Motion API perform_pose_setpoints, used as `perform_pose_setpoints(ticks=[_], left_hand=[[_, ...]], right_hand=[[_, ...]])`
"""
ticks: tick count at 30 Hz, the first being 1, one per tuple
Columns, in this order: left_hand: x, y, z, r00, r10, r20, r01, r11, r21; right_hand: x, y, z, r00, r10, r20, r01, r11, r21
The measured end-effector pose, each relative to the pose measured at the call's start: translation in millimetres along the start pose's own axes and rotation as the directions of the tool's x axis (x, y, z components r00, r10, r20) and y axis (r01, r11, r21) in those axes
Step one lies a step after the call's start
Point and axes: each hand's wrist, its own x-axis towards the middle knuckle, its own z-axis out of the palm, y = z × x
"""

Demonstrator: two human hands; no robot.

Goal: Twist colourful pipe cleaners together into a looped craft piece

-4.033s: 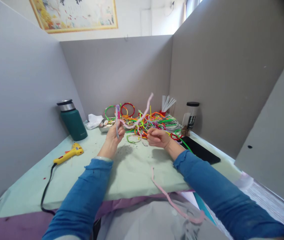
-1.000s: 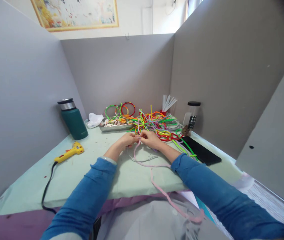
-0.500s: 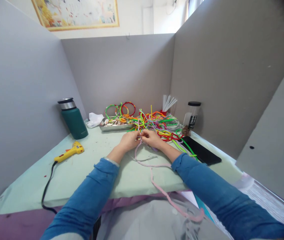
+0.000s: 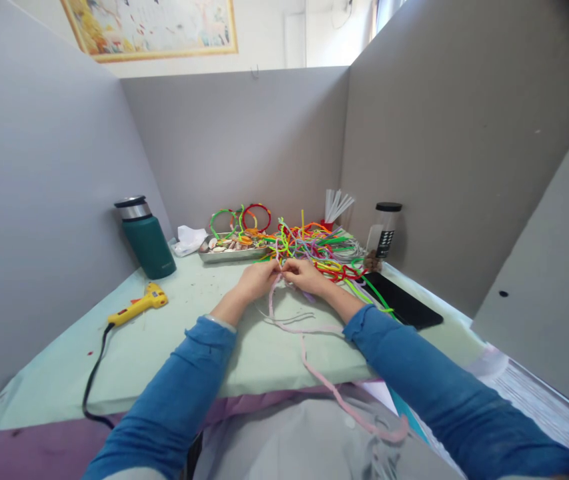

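Strand (image 4: 271,305), pale pink, indistinct between the 2 hands (image 4: 260,280) (image 4: 306,277)

Three tall, plain grey panels enclose a table (image 4: 64,360) on its left, far and right sides. The left panel (image 4: 54,167) and back panel (image 4: 234,147) look pale; the right panel (image 4: 439,153) is darker, in shade. A small hook (image 4: 255,72) sits on the back panel's top edge. Beyond rises a white wall (image 4: 264,33) with a gold-framed picture (image 4: 164,27), cropped at the top. Bright light shows around a window (image 4: 388,15) at upper right. Streaky, pale floor (image 4: 529,393) appears at lower right.
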Motion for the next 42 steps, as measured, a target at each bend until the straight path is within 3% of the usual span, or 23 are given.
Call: perform_pose_setpoints(ticks=[5,14,21,25,29,42], left_hand=[[2.3,-7.0,4.4,1.0,-0.015,-0.026,0.012,0.993,-0.116],[7.8,-6.3,6.5,0.984,-0.179,0.011,0.176,0.947,-0.268],[11.0,-13.1,12.6,0.952,-0.303,0.043,0.281,0.811,-0.514],[8.7,-6.6,6.9,0.903,-0.394,0.17,0.412,0.686,-0.599],[5.8,-2.2,2.5,0.897,-0.382,0.223,0.426,0.607,-0.671],[5.4,-5.4,2.1,0.88,-0.347,0.325,0.473,0.566,-0.675]], right_hand=[[-1.6,-5.8,0.0,1.0,-0.006,-0.004,0.006,0.999,-0.035],[-2.7,-8.1,2.7,1.0,-0.006,-0.017,0.005,0.996,-0.092],[0.7,-6.1,6.3,0.992,0.124,0.037,-0.129,0.974,0.185],[1.1,-10.7,4.2,0.978,0.192,0.081,-0.208,0.927,0.311],[0.9,-12.1,2.1,0.98,0.19,0.065,-0.201,0.927,0.317],[-1.7,-10.1,4.2,0.98,0.157,0.123,-0.186,0.942,0.278]])
